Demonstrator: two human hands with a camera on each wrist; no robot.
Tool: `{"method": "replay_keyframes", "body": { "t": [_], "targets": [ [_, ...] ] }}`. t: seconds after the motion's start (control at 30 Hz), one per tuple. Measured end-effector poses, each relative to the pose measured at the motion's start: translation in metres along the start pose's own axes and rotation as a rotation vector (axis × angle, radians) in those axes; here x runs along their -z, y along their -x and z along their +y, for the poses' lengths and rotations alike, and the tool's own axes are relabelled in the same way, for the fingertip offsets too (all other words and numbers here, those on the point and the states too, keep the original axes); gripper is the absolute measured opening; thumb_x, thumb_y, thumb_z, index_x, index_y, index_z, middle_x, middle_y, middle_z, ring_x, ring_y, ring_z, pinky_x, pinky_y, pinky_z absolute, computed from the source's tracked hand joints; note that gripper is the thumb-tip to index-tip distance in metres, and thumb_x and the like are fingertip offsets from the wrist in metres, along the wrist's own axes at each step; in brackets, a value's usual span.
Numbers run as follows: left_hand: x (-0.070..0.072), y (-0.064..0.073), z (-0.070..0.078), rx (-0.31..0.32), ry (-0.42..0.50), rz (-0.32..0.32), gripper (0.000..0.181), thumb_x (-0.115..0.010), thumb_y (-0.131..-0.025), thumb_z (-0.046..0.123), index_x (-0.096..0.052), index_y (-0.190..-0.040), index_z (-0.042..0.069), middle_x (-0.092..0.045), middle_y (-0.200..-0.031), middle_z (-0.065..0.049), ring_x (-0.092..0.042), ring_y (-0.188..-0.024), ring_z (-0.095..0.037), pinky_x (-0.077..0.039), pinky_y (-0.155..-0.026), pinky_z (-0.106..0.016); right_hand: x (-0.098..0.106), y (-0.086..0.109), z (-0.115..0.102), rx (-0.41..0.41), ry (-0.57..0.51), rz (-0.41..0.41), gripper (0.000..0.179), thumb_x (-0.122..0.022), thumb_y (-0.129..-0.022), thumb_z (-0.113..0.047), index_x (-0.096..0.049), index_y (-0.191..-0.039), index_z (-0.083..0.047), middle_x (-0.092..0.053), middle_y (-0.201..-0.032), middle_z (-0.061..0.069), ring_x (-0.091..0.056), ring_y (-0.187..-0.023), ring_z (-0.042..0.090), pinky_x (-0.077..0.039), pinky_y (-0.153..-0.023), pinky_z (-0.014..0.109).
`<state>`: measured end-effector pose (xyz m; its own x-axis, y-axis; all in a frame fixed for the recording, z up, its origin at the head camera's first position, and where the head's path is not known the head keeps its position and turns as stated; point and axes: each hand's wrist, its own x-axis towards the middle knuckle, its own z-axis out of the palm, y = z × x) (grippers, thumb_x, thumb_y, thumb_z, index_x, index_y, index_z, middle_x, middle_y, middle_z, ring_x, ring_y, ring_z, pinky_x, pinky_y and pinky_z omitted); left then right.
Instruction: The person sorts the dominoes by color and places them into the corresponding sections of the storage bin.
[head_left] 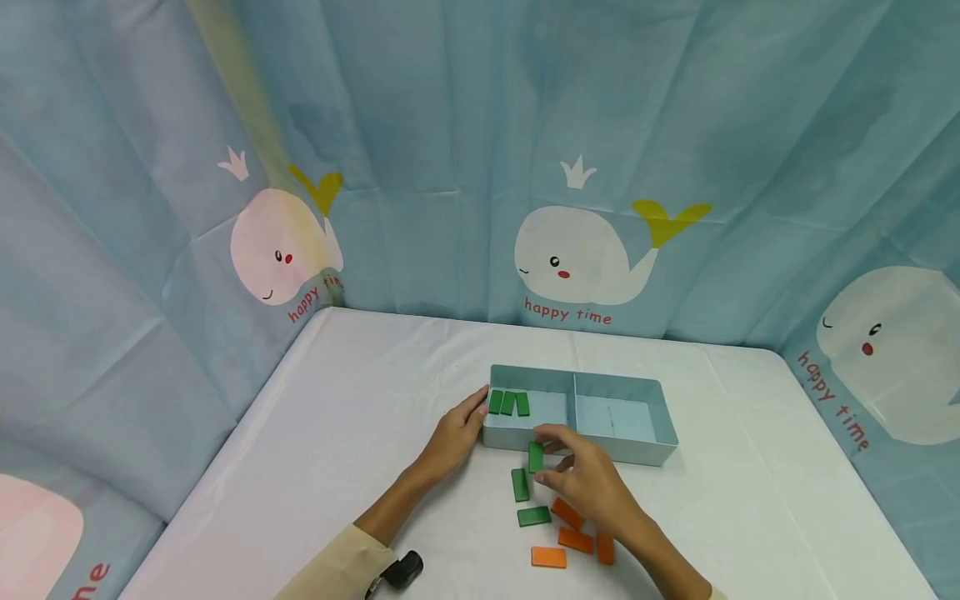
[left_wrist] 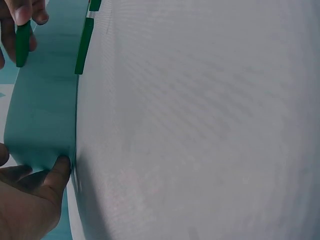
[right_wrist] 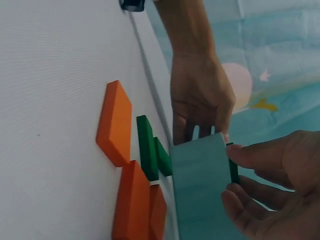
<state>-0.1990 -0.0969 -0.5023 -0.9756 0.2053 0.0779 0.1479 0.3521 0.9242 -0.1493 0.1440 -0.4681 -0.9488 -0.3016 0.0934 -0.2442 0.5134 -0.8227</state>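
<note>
A blue-grey two-compartment box (head_left: 618, 450) stands on the white table. My left hand (head_left: 452, 437) holds its left end, with the thumb up by the rim and other fingers against the end wall (left_wrist: 40, 130). In front of the box's front wall, my right hand (head_left: 588, 482) pinches a green block (head_left: 536, 457) between thumb and fingers; the right wrist view shows this block (right_wrist: 233, 167) edge-on by the rim. Three green blocks (head_left: 508, 403) lie side by side in the left compartment. Nearest the right hand on the table are two more green blocks (head_left: 520, 485).
Several orange blocks (head_left: 549, 557) lie on the table below the right hand, partly under its wrist. A black device (head_left: 405, 570) sits at the left wrist. Behind the table hangs a blue curtain (head_left: 450, 167) with whale prints.
</note>
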Motion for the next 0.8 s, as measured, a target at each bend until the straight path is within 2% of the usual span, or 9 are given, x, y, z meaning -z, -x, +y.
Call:
{"method": "replay_keyframes", "body": {
  "t": [0.47,0.8],
  "targets": [
    [-0.001,-0.001,-0.002,0.004,-0.005,-0.001,0.054,-0.043,-0.117,0.027,-0.036,-0.165,0.003,-0.039,-0.169,-0.013,-0.032,-0.158,-0.036,-0.028,-0.129,-0.056,0.01,-0.006,-0.01,0.013,-0.05,0.073,0.06,-0.088,-0.084,0.002,-0.068,-0.138,-0.018,-0.072,-0.126,0.0,-0.07,-0.11,0.033,-0.063,-0.085,0.027],
    [0.0,0.0,-0.002,-0.001,-0.002,-0.006,0.054,-0.042,-0.117,0.026,-0.036,-0.165,0.003,-0.038,-0.169,-0.014,-0.032,-0.158,-0.036,-0.028,-0.129,-0.056,0.011,-0.017,-0.007,0.12,-0.02,0.122,0.061,-0.089,-0.084,-0.001,-0.066,-0.139,-0.012,-0.073,-0.126,0.002,-0.07,-0.114,0.026,-0.063,-0.087,0.028]
  ]
}}
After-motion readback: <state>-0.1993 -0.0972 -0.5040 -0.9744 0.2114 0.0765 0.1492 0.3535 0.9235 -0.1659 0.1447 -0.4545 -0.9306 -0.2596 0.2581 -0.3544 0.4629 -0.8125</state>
